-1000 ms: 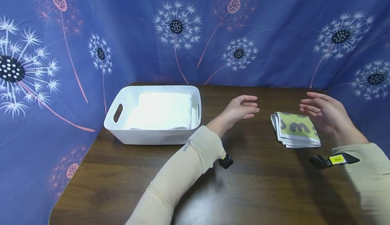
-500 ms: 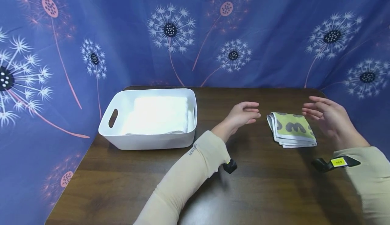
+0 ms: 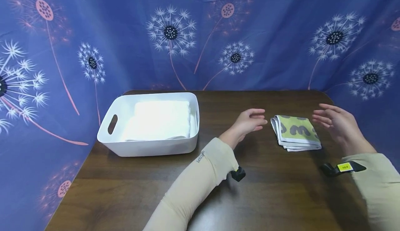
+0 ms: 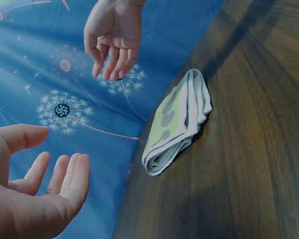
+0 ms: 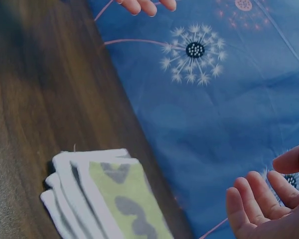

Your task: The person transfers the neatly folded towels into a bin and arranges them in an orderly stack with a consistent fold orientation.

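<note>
A folded towel (image 3: 297,132), yellow-green with grey shapes and white edges, lies on the right part of the table. Just left of it in the head view is my left hand (image 3: 247,122), held above the wood with relaxed fingers and nothing in them. On the towel's other side my right hand (image 3: 340,126) hovers, fingers loosely bent and holding nothing. The left wrist view shows the towel's stacked layers (image 4: 177,124) beyond my left hand (image 4: 45,189). In the right wrist view the towel (image 5: 124,199) sits left of my right hand (image 5: 269,206).
A white plastic basin (image 3: 150,149) with handle holes stands on the left of the brown wooden table (image 3: 125,189). Inside it lies a folded white towel (image 3: 159,120). A blue curtain (image 3: 125,43) with dandelion prints hangs behind the table and at both sides.
The head view has shifted, so basin and towel appear further left and the basin a little lower. Both hands stay either side of the towel, the left now closer to it in view.
</note>
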Demonstrator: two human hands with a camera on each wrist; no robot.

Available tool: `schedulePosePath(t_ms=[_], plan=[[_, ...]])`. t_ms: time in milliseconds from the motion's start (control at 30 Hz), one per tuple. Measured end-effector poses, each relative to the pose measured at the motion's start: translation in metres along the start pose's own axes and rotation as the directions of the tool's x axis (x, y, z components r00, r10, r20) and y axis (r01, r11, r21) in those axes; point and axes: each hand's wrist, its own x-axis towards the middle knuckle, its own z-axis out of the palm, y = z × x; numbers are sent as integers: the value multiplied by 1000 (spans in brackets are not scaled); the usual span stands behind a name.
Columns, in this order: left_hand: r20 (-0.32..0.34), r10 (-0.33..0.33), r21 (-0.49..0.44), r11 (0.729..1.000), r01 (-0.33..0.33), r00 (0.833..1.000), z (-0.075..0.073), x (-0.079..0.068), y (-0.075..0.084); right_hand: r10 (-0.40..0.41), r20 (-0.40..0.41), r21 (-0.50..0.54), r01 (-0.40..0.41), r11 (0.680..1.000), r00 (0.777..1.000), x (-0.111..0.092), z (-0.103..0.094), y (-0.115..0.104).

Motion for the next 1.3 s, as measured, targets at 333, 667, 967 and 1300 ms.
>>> schedulePosePath(t_ms=[333,667,967,1300], plan=[[-22,-3,-23,1000,2,1000,21,15,-13,0,-10,2,0,1000,1000,3,-20,20],[-80,-49,-67,997,43,996,45,29,-41,-21,-111,36,25,999,994,12,-43,40],[-97,-78,-49,996,73,992,51,34,-53,-26,-198,-129,0,992,980,38,-81,62],[-140,-159,-7,987,159,977,58,37,-66,49,-310,-320,-153,935,949,43,-63,67]])
